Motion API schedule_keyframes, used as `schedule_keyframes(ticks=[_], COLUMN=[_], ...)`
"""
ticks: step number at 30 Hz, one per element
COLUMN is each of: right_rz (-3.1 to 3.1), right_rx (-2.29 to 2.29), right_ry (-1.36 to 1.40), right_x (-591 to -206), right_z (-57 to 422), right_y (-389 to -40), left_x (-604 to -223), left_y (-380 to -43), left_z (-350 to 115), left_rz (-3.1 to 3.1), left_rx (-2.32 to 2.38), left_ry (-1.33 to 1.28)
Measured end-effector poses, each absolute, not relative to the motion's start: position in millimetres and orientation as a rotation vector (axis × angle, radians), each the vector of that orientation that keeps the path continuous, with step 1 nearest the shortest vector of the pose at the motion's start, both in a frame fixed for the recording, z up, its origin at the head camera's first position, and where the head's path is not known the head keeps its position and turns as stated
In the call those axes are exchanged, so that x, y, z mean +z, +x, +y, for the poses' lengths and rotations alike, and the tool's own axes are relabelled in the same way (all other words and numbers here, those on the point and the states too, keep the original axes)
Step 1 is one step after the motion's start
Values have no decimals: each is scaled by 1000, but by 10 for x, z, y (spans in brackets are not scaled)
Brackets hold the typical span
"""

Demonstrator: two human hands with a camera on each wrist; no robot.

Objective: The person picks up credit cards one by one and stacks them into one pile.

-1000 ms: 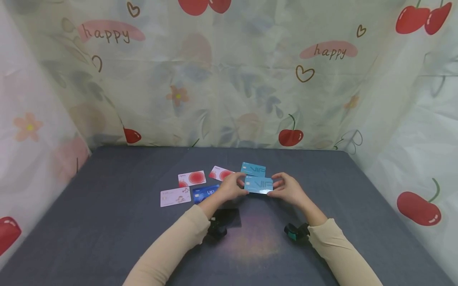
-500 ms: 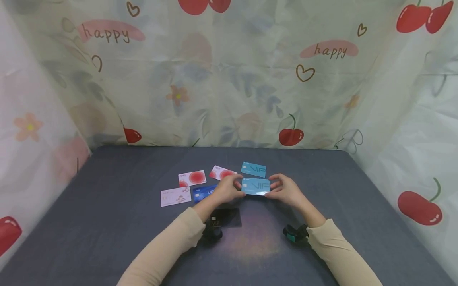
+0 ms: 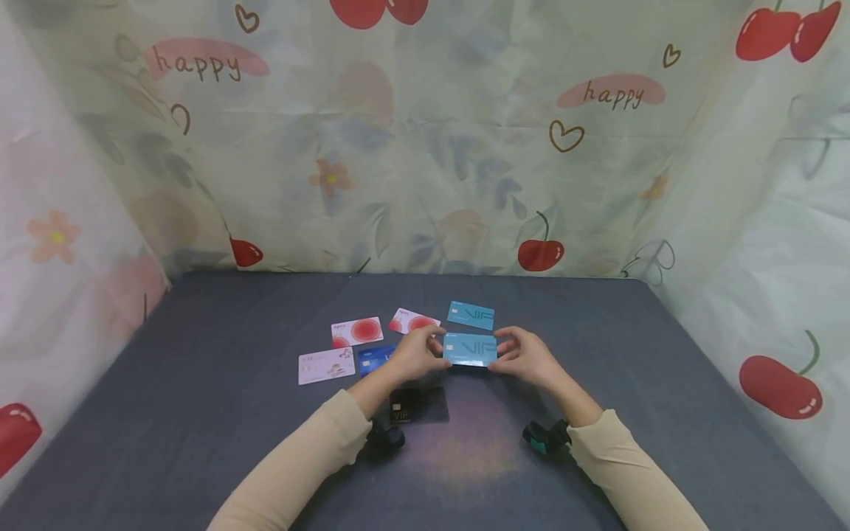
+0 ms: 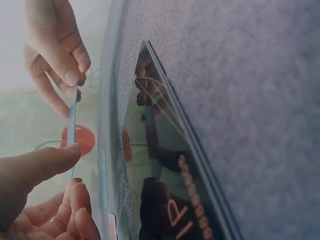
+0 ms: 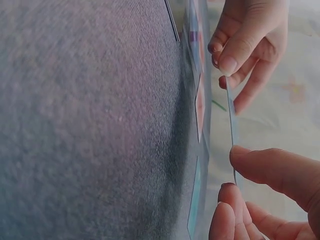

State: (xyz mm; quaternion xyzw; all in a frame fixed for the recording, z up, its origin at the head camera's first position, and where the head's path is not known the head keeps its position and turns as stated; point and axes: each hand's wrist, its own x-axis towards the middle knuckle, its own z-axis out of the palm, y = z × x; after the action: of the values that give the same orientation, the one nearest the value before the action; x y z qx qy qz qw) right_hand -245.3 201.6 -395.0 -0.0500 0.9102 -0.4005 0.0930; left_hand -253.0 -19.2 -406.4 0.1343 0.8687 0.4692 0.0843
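A light blue VIP card is held level above the table between both hands. My left hand pinches its left end with the thumb at the near edge, while my right hand pinches the right end the same way. In the left wrist view the card shows edge-on, with thumbs on one face and fingers behind. The right wrist view also shows the card as a thin strip raised off the cloth. Just beyond it lies a second light blue VIP card.
A black VIP card lies nearest the person. Left of the hands are a dark blue card, partly hidden by the left hand, a pale pink card and two red-circle cards. A printed curtain stands behind the dark table.
Both hands have moved slightly left and nearer with the light blue card. It no longer overlaps the other light blue card, and more of the black card shows.
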Motion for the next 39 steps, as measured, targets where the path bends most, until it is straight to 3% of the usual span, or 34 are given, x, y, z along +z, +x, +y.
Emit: schedule_keyframes(ticks=[39], right_rz=[2658], right_rx=[-1237], right_ry=[-271], right_x=[-3986], right_z=[1754], right_y=[-2352], left_x=[-4091], left_y=[-2296], left_z=[-552], left_rz=[2603], left_rx=[1444], left_ry=[415])
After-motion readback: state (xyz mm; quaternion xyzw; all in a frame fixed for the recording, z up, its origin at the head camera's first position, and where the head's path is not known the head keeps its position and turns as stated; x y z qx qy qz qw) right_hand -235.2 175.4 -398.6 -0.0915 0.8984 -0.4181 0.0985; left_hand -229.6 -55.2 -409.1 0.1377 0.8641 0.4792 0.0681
